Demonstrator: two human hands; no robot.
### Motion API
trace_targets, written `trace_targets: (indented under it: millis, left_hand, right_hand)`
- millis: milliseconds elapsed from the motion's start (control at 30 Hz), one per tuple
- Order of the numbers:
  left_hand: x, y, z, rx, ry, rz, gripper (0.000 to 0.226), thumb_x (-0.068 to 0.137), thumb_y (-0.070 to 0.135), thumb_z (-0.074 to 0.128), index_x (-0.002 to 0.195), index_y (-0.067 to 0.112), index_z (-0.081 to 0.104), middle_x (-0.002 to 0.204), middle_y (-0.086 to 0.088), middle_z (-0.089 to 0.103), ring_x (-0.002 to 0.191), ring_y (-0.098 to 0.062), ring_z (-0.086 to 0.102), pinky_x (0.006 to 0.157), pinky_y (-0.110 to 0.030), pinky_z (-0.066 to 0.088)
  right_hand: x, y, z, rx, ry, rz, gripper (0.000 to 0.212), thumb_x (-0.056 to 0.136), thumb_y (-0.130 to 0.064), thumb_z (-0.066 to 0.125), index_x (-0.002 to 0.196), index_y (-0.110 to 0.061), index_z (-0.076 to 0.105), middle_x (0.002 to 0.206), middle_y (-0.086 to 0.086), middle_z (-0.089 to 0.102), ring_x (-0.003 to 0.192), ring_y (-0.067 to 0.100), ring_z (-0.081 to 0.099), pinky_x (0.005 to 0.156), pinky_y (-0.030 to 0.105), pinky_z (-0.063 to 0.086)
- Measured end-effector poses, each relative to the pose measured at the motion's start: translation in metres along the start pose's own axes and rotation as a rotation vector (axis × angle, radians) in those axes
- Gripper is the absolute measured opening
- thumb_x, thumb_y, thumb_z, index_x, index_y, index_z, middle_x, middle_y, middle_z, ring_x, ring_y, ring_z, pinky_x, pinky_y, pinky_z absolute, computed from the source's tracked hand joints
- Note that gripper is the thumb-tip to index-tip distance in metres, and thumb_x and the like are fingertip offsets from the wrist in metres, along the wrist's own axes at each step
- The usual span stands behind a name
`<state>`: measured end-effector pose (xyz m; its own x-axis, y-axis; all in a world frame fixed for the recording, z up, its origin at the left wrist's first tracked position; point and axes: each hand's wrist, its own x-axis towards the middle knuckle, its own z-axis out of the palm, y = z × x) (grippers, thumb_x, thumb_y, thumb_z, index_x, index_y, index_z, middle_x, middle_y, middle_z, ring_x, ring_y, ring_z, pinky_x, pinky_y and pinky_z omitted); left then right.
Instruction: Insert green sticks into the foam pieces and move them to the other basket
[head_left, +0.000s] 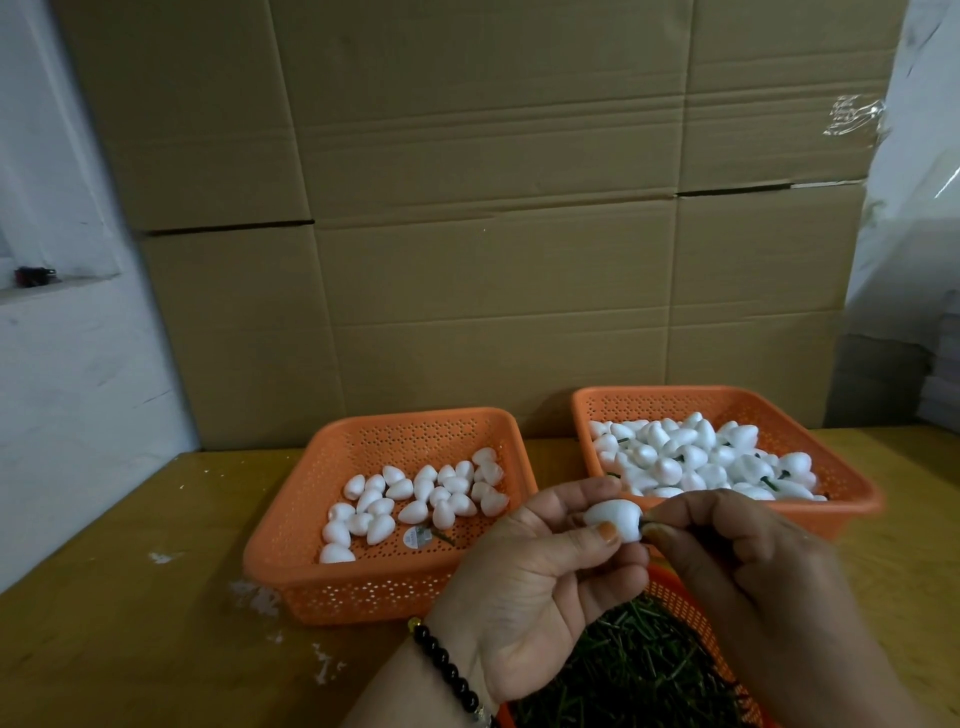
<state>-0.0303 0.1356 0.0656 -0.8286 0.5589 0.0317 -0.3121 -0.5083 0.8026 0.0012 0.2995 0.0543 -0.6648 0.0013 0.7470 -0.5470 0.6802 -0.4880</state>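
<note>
Cardboard wall (493, 208): flat brown corrugated boxes stacked across the back, from 9 to 3 o'clock.
Surface (130, 597): yellowish wood, with white crumbs near 8 o'clock.
Right basket (852, 478): orange perforated plastic at 2 o'clock, heaped with white foam pieces, several showing dark green stems.
Left basket (291, 519): same orange plastic at 10 o'clock, holding a loose single layer of plain egg-shaped foam pieces and one green stick lying on its floor.
Near basket (680, 597): orange, at 6 o'clock, cut off by the bottom edge and largely hidden behind the hands; filled with thin green sticks (623, 670).
Left hand (535, 577): palm up, a black bead bracelet at the wrist; its grip pinches the foam piece between thumb and fingers.
Right hand (737, 561): its grip pinches the stick, fingers curled.
Foam piece (615, 517): smooth, white, ovoid, held above the near basket, long axis running 9 to 3 o'clock, blunt end toward 3.
Held stick (645, 525): dark green, meeting that blunt end; mostly hidden by fingertips, depth unclear.
</note>
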Motion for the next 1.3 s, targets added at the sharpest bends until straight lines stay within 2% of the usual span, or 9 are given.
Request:
trace_targets:
  millis: [167,367,567,700,800,900,1033,1167,1300]
  left_hand:
    - [0.001,0.001,-0.004,-0.013,0.019,0.007,0.043,0.064,-0.005,0.072,0.105,0.001,0.061,0.087,-0.018,0.068,0.067,-0.022,0.066,0.056,-0.029,0.057]
    - [0.004,0.001,-0.009,0.052,0.083,0.056,0.031,0.063,-0.002,0.072,0.091,0.011,0.071,0.084,-0.009,0.068,0.065,-0.015,0.064,0.056,-0.028,0.054]
    - [0.006,0.0,-0.01,0.04,0.079,0.173,0.03,0.067,-0.004,0.066,0.09,0.012,0.076,0.086,-0.007,0.071,0.078,-0.016,0.069,0.07,-0.03,0.057]
    - [0.006,-0.001,-0.009,0.114,0.113,0.249,0.035,0.074,-0.011,0.064,0.099,0.01,0.075,0.087,0.0,0.074,0.082,-0.013,0.069,0.074,-0.028,0.056]
    - [0.007,-0.004,-0.008,0.3,0.23,0.332,0.045,0.067,-0.004,0.071,0.104,0.02,0.071,0.087,0.007,0.07,0.082,-0.007,0.063,0.078,-0.024,0.053]
    - [0.009,-0.008,-0.007,0.411,0.308,0.416,0.043,0.059,0.004,0.072,0.095,0.027,0.065,0.084,0.008,0.066,0.077,-0.005,0.06,0.071,-0.02,0.051]
    - [0.009,-0.01,-0.005,0.506,0.303,0.476,0.031,0.06,0.01,0.073,0.074,0.035,0.062,0.08,0.009,0.067,0.082,-0.015,0.062,0.072,-0.026,0.053]
    - [0.008,-0.011,-0.004,0.625,0.311,0.531,0.028,0.06,0.015,0.073,0.076,0.035,0.062,0.078,0.024,0.066,0.074,0.0,0.061,0.065,-0.017,0.05]
    - [0.009,-0.012,-0.005,0.715,0.306,0.59,0.027,0.062,0.015,0.074,0.082,0.03,0.063,0.078,0.017,0.065,0.075,-0.002,0.061,0.066,-0.019,0.051]
  right_hand:
    - [-0.001,-0.001,0.0,0.096,-0.009,0.077,0.018,0.072,-0.029,0.067,0.09,-0.032,0.067,0.082,-0.021,0.07,0.08,-0.008,0.066,0.071,0.008,0.05]
    - [-0.003,0.002,0.001,0.101,-0.039,0.095,0.036,0.071,-0.005,0.08,0.088,-0.033,0.065,0.091,-0.022,0.07,0.083,-0.004,0.068,0.076,0.017,0.053]
    - [-0.002,-0.003,0.002,0.231,-0.024,0.107,0.027,0.071,-0.024,0.071,0.094,-0.035,0.063,0.091,-0.018,0.072,0.085,-0.003,0.069,0.074,0.01,0.052]
    - [-0.004,0.001,0.004,0.199,-0.022,0.099,0.036,0.072,-0.005,0.078,0.092,-0.033,0.065,0.089,-0.016,0.073,0.084,-0.002,0.069,0.074,0.013,0.053]
    - [-0.004,-0.001,0.005,0.248,-0.02,0.088,0.023,0.072,-0.02,0.072,0.093,-0.028,0.066,0.09,-0.014,0.073,0.085,-0.001,0.07,0.076,0.015,0.053]
    - [-0.003,-0.002,0.005,0.268,-0.02,0.081,0.024,0.07,-0.027,0.067,0.094,-0.027,0.066,0.09,-0.014,0.072,0.086,0.0,0.07,0.077,0.014,0.053]
    - [-0.004,-0.002,0.005,0.255,-0.024,0.063,0.024,0.071,-0.026,0.067,0.095,-0.028,0.066,0.091,-0.011,0.072,0.087,-0.001,0.069,0.077,0.013,0.052]
    - [-0.003,-0.001,0.005,0.246,-0.03,0.048,0.024,0.072,-0.03,0.066,0.096,-0.03,0.065,0.092,-0.013,0.071,0.088,-0.001,0.069,0.077,0.013,0.053]
    - [-0.004,0.001,0.006,0.249,-0.035,0.048,0.024,0.072,-0.032,0.066,0.096,-0.03,0.065,0.094,-0.013,0.071,0.089,0.001,0.069,0.076,0.017,0.054]
